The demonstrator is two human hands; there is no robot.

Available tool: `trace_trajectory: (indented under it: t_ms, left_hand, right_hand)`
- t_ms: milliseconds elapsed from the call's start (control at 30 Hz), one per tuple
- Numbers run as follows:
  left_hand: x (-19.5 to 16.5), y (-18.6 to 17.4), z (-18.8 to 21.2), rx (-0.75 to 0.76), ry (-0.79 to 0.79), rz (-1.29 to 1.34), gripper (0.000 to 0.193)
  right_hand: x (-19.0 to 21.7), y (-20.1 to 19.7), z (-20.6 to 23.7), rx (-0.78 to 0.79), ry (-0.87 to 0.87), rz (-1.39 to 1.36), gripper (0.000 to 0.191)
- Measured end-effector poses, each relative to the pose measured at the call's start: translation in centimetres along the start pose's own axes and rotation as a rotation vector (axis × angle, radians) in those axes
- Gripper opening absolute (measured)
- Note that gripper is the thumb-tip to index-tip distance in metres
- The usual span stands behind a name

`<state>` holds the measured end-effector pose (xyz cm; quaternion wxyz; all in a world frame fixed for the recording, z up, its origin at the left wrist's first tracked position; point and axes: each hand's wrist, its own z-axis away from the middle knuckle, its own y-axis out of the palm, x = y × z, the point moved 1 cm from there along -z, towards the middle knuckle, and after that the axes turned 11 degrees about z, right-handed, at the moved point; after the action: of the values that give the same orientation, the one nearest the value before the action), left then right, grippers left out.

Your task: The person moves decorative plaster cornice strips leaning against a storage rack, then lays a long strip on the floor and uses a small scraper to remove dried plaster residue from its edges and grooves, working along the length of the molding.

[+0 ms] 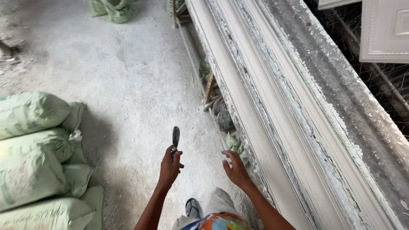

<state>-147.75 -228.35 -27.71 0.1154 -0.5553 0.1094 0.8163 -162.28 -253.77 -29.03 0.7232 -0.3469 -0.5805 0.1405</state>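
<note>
My left hand (pixel 170 167) is closed around the handle of a small dark scraper blade (pixel 175 137), which points up and away from me. My right hand (pixel 234 168) holds nothing, its fingers spread, just left of the long white moulded plaster casting bench (pixel 277 123). That bench runs from the top centre to the bottom right, with ridged white profiles and crusted plaster along its edges. Both hands hover over the dusty floor, apart from the bench. My foot in a dark sandal (pixel 192 208) shows below.
Stacked pale green sacks (pixel 36 153) lie at the left. More green sacks (pixel 114 9) sit at the top. Wooden props and rubble (pixel 213 98) lie under the bench. A white moulded panel (pixel 385 30) leans against wire mesh at top right. The floor (pixel 128 85) is dusty concrete.
</note>
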Motion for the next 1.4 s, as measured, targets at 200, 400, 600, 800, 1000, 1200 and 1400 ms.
trace_trajectory:
  t_ms: [200, 400, 600, 800, 1000, 1200, 1400]
  left_hand:
    - [-4.3, 1.2, -9.6, 0.051, -0.06, -0.008, 0.055]
    - [-9.0, 2.7, -26.1, 0.084, -0.098, -0.109, 0.06]
    - [-19.1, 2.4, -41.9, 0.073, -0.021, -0.078, 0.058]
    - [-22.9, 0.7, -59.3, 0.026, 0.031, 0.052, 0.055]
    - [-22.9, 1.5, -77.5, 0.043, -0.037, 0.199, 0.051]
    - [-29.6, 6.4, -94.6, 0.068, 0.267, -0.01, 0.045]
    - [-33.5, 12.9, -109.2, -0.027, 0.304, -0.02, 0.046]
  right_hand:
    - [-2.9, 0.2, -10.4, -0.24, 0.072, -0.057, 0.036]
    - [-6.2, -1.4, -24.8, -0.466, 0.082, 0.187, 0.036]
    - [-2.4, -4.7, -41.5, -0.404, 0.047, 0.197, 0.036]
    - [1.8, -4.8, -59.2, -0.449, -0.214, 0.348, 0.037]
    - [4.0, 0.4, -80.9, -0.41, -0.074, 0.671, 0.048]
    - [7.3, 0.6, -98.0, -0.237, 0.116, 0.841, 0.072]
    - [7.6, -0.6, -106.9, -0.178, 0.152, 0.832, 0.083]
